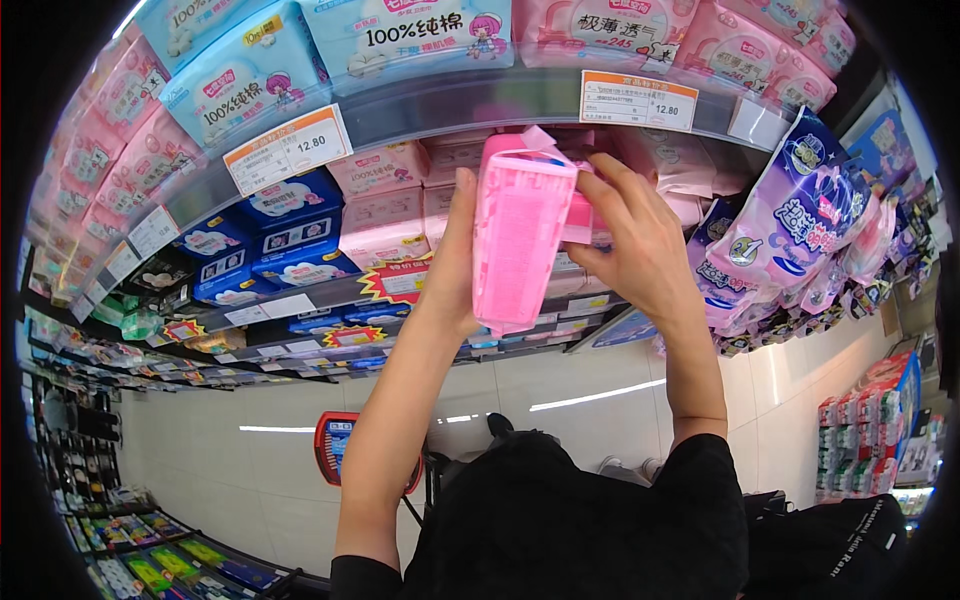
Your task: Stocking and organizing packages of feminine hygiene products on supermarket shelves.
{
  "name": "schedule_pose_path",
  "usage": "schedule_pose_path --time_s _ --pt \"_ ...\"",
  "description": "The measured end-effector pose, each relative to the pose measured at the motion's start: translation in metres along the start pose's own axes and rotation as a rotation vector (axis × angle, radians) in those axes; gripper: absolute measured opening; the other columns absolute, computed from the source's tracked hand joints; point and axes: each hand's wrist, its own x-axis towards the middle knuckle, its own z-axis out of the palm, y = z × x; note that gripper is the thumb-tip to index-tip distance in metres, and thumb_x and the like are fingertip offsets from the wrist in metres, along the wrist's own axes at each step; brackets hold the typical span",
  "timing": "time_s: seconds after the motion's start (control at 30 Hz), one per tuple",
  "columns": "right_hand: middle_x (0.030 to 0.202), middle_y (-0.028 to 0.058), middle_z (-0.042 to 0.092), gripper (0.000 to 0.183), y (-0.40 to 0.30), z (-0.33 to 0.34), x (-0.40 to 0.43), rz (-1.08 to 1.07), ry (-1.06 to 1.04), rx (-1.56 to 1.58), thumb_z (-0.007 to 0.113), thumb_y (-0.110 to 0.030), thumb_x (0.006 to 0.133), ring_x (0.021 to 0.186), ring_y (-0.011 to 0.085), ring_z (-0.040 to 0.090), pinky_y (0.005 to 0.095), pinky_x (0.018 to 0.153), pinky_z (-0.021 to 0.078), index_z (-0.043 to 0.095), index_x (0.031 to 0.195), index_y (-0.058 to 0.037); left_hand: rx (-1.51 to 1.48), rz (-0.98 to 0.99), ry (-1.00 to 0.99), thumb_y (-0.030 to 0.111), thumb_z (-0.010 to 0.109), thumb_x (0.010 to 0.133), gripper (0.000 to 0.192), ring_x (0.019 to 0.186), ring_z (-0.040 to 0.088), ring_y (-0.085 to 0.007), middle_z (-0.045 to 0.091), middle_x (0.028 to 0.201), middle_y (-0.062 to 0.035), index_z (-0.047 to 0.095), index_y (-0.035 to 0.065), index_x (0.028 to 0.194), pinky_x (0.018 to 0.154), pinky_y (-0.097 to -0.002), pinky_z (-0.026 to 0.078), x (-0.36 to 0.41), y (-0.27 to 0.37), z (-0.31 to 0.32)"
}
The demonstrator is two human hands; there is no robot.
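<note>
A pink plastic-wrapped package (521, 247) is held up in front of the shelf, narrow side towards me. Along its left side lies my left hand (452, 281), thumb pointing up and palm against the wrapper. My right hand (634, 232) grips the package's right side, its fingers near the top corner and its thumb lower down. Between those fingers a small pink piece (578, 217) sticks out; whether it is a flap or a separate pack I cannot tell. The package's top end shows a raised bit of wrapper (538, 139).
Blue sanitary pad packs (244, 90) and pink packs (600, 30) line the upper shelf, which has price tags (639, 101). Purple bags (795, 217) hang at right. A red shopping basket (321, 450) is at lower left. Another person's shoes (611, 463) and a black bag (832, 547) are close by.
</note>
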Motion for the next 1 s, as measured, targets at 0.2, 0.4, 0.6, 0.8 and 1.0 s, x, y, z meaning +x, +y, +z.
schedule_pose_path --time_s 0.2,0.4,0.6,0.8,1.0 --pt "0.112 0.0136 0.054 0.056 0.033 0.0 -0.012 0.008 0.125 -0.059 0.073 -0.007 0.058 0.093 0.0297 0.055 0.0384 0.079 0.0474 0.053 0.11 -0.004 -0.078 0.064 0.203 0.058 0.034 0.092 0.059 0.057 0.058 -0.0205 0.061 0.08 -0.0135 0.054 0.0049 0.106 0.049 -0.0287 0.049 -0.019 0.01 -0.01" --pt "0.113 0.0126 0.054 0.052 0.039 -0.001 -0.024 0.049 0.057 -0.129 0.071 -0.007 0.065 0.102 0.0313 0.052 0.0402 0.085 0.0438 0.052 0.114 -0.0039 -0.002 0.128 0.314 0.041 0.04 0.093 0.045 0.063 0.061 -0.0197 0.063 0.096 -0.0191 0.053 0.0027 0.112 0.053 -0.026 0.05 -0.037 0.026 -0.041" --pt "0.119 0.0126 0.051 0.056 0.025 -0.019 -0.018 0.089 -0.087 -0.249 0.072 -0.011 0.068 0.115 0.0327 0.045 0.0436 0.094 0.0381 0.049 0.119 -0.0045 0.028 0.161 0.202 0.022 0.05 0.087 0.045 0.103 0.058 -0.0191 0.059 0.113 -0.0119 0.045 -0.0029 0.124 0.089 -0.0308 0.045 -0.056 0.043 -0.06" --pt "0.132 0.0147 0.047 0.083 -0.022 -0.021 -0.009 -0.049 -0.042 0.338 0.083 -0.017 0.057 0.121 0.0317 0.044 0.0404 0.1 0.0356 0.045 0.129 -0.0051 0.385 0.039 0.05 0.01 0.066 0.075 0.051 0.102 0.057 -0.0162 0.059 0.113 -0.0112 0.05 -0.0044 0.121 0.089 -0.0294 0.044 -0.058 0.052 -0.063" --pt "0.118 0.0164 0.05 0.084 -0.051 0.0 -0.003 0.028 -0.283 0.771 0.08 -0.014 0.061 0.108 0.0368 0.049 0.041 0.088 0.0438 0.039 0.134 -0.005 0.524 -0.004 -0.118 0.018 0.072 0.074 0.059 0.102 0.056 -0.0153 0.057 0.113 -0.0103 0.045 0.0002 0.124 0.089 -0.0285 0.046 -0.05 0.054 -0.061"
